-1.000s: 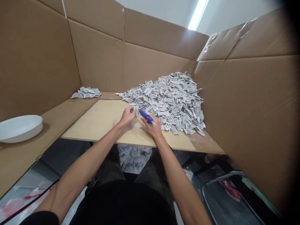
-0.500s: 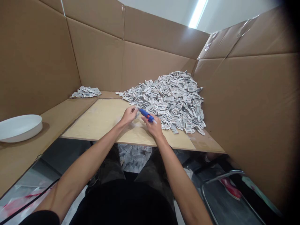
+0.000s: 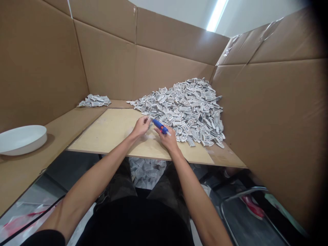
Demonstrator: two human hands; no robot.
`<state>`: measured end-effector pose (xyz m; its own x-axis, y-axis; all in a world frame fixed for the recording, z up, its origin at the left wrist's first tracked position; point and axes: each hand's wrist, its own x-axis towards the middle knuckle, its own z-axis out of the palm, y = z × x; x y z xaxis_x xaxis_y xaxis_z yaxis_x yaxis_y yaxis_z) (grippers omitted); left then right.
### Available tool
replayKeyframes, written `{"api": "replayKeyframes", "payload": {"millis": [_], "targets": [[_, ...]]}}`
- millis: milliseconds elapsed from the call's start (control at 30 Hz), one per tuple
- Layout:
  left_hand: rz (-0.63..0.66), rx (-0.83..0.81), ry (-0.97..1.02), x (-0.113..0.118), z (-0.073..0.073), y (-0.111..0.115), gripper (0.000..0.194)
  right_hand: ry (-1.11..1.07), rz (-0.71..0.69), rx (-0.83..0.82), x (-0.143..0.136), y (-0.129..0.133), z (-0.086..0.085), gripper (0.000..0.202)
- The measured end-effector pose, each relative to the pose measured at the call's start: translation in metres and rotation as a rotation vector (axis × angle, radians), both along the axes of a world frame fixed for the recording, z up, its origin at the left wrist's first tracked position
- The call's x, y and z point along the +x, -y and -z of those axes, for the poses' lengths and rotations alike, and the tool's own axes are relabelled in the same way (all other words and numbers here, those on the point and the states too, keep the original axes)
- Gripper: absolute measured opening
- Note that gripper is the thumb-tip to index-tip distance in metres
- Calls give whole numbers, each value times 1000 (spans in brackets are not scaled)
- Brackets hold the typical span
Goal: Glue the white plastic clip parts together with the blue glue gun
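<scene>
Our left hand (image 3: 141, 127) pinches a small, mostly hidden grey-white piece (image 3: 150, 125) at its fingertips; just right, a blue rod-shaped plastic tool (image 3: 158, 124) slants, tip toward that piece, gripped by our right hand (image 3: 168, 139).

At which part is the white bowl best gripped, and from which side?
Probably grip the white bowl by its right rim, coming from the right and slightly above: it stands upright, its raised edge can be pinched, and that side faces the left hand.
</scene>
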<state>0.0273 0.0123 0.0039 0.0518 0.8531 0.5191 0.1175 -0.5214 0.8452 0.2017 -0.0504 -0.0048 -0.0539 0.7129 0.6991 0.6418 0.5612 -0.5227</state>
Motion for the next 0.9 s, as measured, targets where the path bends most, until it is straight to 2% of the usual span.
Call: {"api": "replayKeyframes", "payload": {"millis": [533, 667, 900], "targets": [[-29, 80, -89, -1, 6, -2, 27, 74, -15, 27, 1, -5, 6, 48], [-56, 108, -142, -3, 3, 2, 30, 186, -1, 28, 2, -2, 6, 41], [-55, 126, -177, -7, 1, 4, 32, 481, 120, 12, -2, 4, 3, 21]]}}
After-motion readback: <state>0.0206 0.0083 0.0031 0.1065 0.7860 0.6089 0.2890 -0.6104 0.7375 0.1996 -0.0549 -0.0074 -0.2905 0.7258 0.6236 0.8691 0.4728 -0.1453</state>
